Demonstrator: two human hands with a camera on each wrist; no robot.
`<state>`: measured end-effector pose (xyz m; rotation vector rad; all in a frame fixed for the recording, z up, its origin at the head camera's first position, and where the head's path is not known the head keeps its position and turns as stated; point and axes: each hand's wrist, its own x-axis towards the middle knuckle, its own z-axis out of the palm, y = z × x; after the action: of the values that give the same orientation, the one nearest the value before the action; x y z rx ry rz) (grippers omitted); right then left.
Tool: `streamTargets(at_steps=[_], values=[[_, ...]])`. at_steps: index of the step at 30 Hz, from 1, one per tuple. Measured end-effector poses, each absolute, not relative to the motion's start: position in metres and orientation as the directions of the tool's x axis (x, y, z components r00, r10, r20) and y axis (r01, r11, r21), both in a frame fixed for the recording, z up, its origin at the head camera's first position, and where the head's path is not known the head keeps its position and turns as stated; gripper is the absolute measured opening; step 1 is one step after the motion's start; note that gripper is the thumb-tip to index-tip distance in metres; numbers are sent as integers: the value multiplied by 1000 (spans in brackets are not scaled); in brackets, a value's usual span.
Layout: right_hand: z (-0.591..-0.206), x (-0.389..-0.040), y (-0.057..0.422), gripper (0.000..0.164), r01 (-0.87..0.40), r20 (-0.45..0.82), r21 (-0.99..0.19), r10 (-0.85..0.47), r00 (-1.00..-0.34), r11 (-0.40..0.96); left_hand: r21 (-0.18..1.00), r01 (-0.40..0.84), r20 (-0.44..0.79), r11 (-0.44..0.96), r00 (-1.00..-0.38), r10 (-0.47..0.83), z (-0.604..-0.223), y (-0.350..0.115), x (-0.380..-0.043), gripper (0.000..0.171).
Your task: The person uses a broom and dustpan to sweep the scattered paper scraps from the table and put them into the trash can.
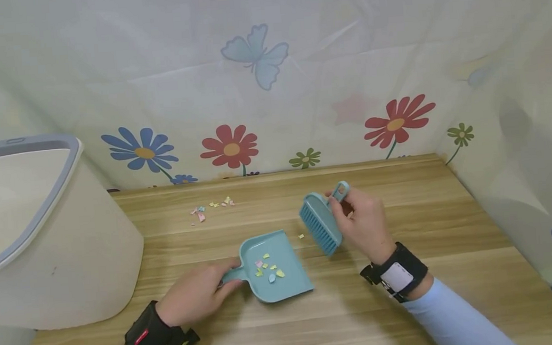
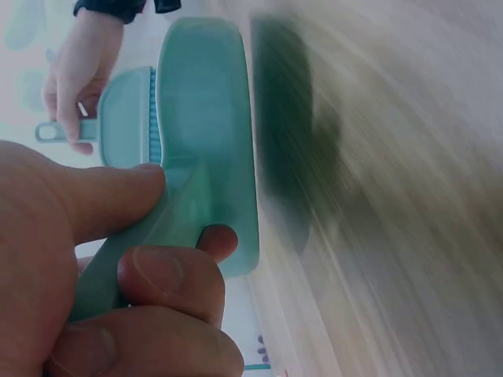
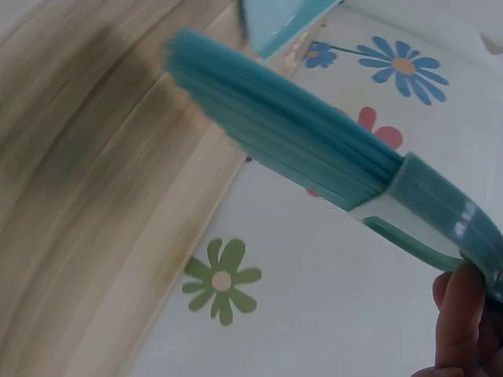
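My left hand [image 1: 200, 292] grips the handle of a light-blue dustpan [image 1: 289, 268], whose open edge faces right. Several small yellow, pink and blue paper scraps [image 1: 265, 266] lie in the pan. In the left wrist view, fingers and thumb wrap the dustpan [image 2: 208, 102] handle. My right hand [image 1: 363, 222] holds a matching hand brush [image 1: 321, 220] by its handle, just right of the pan and apart from it. The brush's bristles [image 3: 275, 118] hang over the table in the right wrist view. One yellow scrap [image 1: 302, 236] lies on the table between pan and brush.
A large white bin [image 1: 94, 249] with a grey rim stands at the left. Behind the pan, near the table's back edge, are more paper scraps [image 1: 201, 216]. A flower-printed curtain [image 1: 327, 83] borders the wooden table [image 1: 411, 323] at the back and right.
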<state>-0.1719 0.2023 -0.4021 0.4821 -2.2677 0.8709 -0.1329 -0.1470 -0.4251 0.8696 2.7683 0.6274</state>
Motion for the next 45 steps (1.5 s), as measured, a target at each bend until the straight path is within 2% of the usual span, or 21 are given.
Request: streamTargets(at_steps=[4,6,8,10,13,17,22,28,36,41,45], values=[[-407,-172,199,7,-571,717,-230,-260,-647,788,423,483,-36,767,-837,546,-428,-148,-135,37],[-408,-171,196,14,-583,705,-168,-316,-635,795,418,478,-37,773,-841,540,-431,-148,-137,37],[-408,-169,192,20,-597,679,-156,-353,-643,787,410,476,-35,778,-844,535,-433,-148,-137,37],[-407,-167,188,17,-625,645,-205,-377,-665,753,404,477,-32,781,-845,533,-434,-148,-138,37],[-404,-163,187,6,-642,590,-381,-360,-723,665,396,482,-25,782,-845,534,-435,-148,-138,37],[-399,-161,194,10,-628,590,-551,-275,-759,549,393,492,-19,777,-841,541,-437,-149,-139,37],[-397,-159,208,12,-620,618,-580,-211,-757,528,405,496,-16,769,-837,548,-440,-151,-141,36],[-397,-157,216,15,-589,558,-614,-239,-795,525,451,444,-25,774,-861,508,-439,-151,-142,36],[-390,-150,227,18,-525,463,-728,-250,-851,441,488,366,-5,793,-907,421,-434,-155,-143,43],[-385,-144,231,19,-528,491,-736,-204,-847,424,522,338,-18,783,-913,407,-431,-160,-142,39],[-387,-143,229,21,-580,562,-693,-183,-807,429,524,333,-32,784,-912,408,-428,-162,-140,35]])
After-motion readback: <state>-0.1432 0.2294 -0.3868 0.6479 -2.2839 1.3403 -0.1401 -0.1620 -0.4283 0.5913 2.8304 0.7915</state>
